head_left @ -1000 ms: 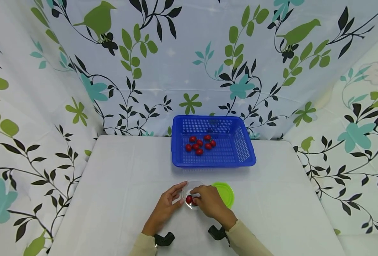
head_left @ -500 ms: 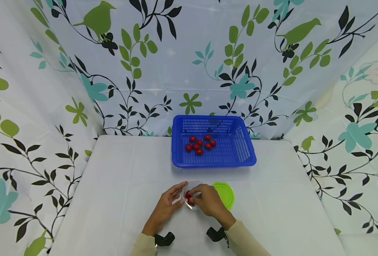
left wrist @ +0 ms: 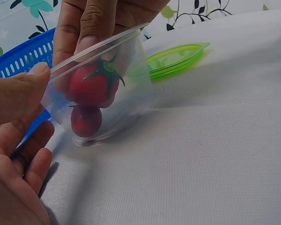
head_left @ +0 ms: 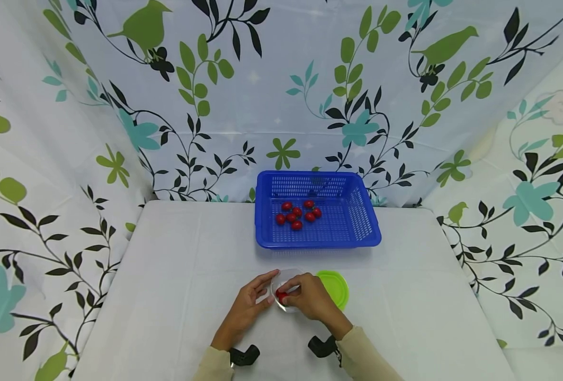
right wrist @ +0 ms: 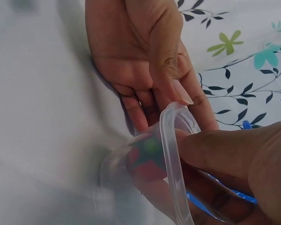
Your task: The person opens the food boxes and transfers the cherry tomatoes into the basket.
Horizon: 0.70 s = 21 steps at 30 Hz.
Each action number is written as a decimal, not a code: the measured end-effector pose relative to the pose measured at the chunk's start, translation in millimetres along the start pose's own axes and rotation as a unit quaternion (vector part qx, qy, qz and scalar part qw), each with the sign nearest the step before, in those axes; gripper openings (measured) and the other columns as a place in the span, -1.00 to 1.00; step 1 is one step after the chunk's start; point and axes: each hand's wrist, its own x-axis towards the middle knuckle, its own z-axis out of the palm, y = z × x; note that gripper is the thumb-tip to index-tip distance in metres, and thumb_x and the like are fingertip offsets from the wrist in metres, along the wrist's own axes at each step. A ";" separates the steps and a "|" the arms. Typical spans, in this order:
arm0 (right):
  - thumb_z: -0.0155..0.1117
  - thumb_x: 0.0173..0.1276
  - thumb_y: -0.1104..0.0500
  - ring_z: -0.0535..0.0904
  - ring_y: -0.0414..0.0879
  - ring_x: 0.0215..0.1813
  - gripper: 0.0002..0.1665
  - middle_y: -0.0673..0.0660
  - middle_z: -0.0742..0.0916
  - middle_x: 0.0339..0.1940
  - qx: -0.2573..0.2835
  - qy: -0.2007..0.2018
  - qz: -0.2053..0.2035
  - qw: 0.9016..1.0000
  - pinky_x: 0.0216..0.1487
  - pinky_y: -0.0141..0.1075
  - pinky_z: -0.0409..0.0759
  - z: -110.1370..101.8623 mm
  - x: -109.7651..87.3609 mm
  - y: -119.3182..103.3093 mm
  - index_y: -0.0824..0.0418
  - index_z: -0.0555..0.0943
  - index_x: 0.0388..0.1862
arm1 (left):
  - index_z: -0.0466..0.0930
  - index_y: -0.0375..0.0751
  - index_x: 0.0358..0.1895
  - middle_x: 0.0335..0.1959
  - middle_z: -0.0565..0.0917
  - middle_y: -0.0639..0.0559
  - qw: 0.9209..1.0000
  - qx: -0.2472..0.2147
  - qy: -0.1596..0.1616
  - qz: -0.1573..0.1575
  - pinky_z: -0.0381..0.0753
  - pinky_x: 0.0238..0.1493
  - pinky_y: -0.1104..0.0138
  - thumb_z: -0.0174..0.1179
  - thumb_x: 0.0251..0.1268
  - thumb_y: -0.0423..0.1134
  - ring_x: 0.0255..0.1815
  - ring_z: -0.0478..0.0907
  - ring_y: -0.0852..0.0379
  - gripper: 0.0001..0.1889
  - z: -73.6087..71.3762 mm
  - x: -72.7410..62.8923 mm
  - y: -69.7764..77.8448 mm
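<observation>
A clear plastic cup point(left wrist: 136, 79) stands on the white table between my two hands. My left hand point(head_left: 249, 304) holds it at the side, thumb on the rim and the other fingers spread around it. From above, my right hand point(head_left: 313, 299) reaches into the cup. Its thumb and fingers pinch a red cherry tomato point(left wrist: 91, 86) with a green stem top. Below that, a second cherry tomato point(left wrist: 86, 123) lies at the cup's bottom. In the right wrist view the held tomato point(right wrist: 147, 161) shows blurred through the wall.
Just right of the cup lies a bright green lid point(head_left: 338, 290), partly behind my right hand. Farther back stands a blue basket point(head_left: 353, 211) with several cherry tomatoes point(head_left: 296, 216) in it. A patterned curtain point(head_left: 281, 95) closes off the back and sides.
My right fingers have shifted slightly left and deeper inside the cup, moving the tomatoes there. My left hand has stayed in place at the cup.
</observation>
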 end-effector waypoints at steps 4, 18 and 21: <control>0.62 0.24 0.29 0.79 -0.20 -0.22 -0.79 0.06 0.87 -0.12 0.000 -0.006 0.003 1.000 -0.28 -0.38 0.69 -0.2 0.4 0.0 0.17 0.88 -0.13 | 0.39 0.08 0.59 0.63 0.42 0.12 1.000 0.000 0.001 -0.003 0.26 0.51 0.49 0.22 0.57 -0.35 0.63 0.26 0.40 -0.40 0.1 -0.9 2.6; 0.61 0.28 0.25 0.79 -0.07 -0.02 -0.74 0.04 0.87 -0.04 -0.011 0.036 0.000 0.999 -0.10 -0.26 0.71 -3.2 -3.5 -4.0 0.08 0.88 -0.05 | 0.39 0.06 0.59 0.64 0.42 0.08 1.000 -0.002 0.001 0.004 0.27 0.52 0.48 0.22 0.57 -0.36 0.63 0.26 0.38 -0.40 0.2 -0.6 1.2; 0.61 0.28 0.25 0.79 -0.02 0.02 -0.73 0.04 0.88 -0.05 -0.012 0.046 -0.007 0.999 -0.05 -0.21 0.72 -6.4 -4.6 -6.3 0.09 0.87 -0.03 | 0.39 0.04 0.59 0.64 0.42 0.06 1.000 -0.001 0.004 0.002 0.27 0.51 0.49 0.22 0.56 -0.38 0.63 0.26 0.38 -0.39 0.4 -0.6 0.6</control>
